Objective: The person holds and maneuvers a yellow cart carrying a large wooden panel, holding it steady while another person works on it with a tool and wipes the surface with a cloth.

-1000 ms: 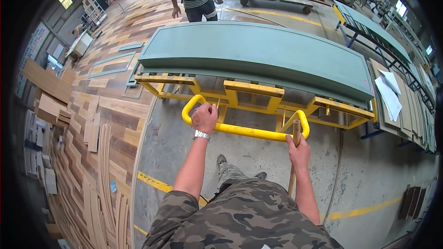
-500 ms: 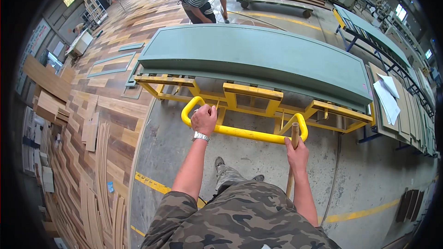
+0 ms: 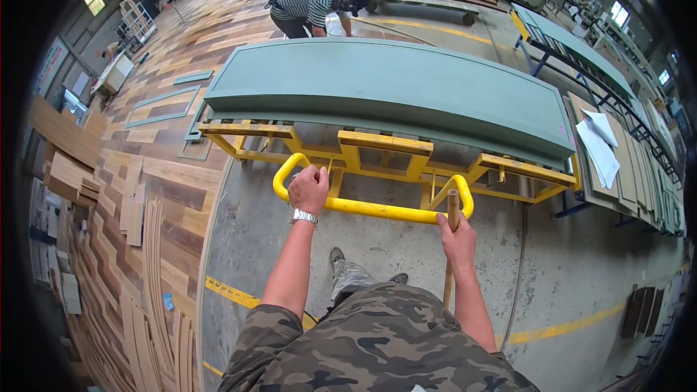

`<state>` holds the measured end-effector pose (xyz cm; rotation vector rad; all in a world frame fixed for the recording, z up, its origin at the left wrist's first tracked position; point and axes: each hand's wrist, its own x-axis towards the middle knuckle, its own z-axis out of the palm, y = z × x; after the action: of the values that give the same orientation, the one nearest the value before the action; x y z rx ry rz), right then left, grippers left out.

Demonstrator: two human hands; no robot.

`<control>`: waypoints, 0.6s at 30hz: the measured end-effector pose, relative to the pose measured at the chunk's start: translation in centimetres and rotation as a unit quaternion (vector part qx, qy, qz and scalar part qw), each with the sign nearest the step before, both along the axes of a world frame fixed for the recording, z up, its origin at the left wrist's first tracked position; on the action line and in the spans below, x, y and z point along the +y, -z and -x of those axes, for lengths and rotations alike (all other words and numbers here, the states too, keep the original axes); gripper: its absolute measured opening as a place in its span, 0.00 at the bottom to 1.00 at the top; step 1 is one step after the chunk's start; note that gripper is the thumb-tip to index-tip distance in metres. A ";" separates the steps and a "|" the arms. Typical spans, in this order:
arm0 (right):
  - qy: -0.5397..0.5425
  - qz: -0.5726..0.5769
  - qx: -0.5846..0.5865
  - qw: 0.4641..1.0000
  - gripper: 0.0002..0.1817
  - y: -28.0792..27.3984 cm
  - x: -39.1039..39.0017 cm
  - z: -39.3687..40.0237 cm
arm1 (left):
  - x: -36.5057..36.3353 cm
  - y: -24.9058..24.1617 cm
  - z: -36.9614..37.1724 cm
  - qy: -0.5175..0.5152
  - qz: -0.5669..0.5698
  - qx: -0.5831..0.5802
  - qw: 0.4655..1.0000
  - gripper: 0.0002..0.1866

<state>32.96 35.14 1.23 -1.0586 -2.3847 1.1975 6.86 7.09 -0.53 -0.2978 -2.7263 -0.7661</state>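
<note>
Head view, left hand [image 3: 308,190] gripping yellow handle [image 3: 377,210], right hand [image 3: 457,238] holding pole [image 3: 453,210], banner [image 3: 51,65] illegible

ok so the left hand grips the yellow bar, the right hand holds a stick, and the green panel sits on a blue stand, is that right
Not quite: the stand is yellow, not blue, as the head view shows. The left hand does grip the yellow bar, the right hand holds a stick, and the green panel sits on that stand.
</note>
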 end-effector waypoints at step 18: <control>0.002 0.006 0.010 1.000 0.24 0.0 0.0 0.0 | 0.0 0.3 0.1 -0.002 0.001 0.013 1.000 0.19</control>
<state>32.95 35.11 1.20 -1.0490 -2.3621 1.2184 6.75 7.08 -0.84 -0.3016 -2.7034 -0.7538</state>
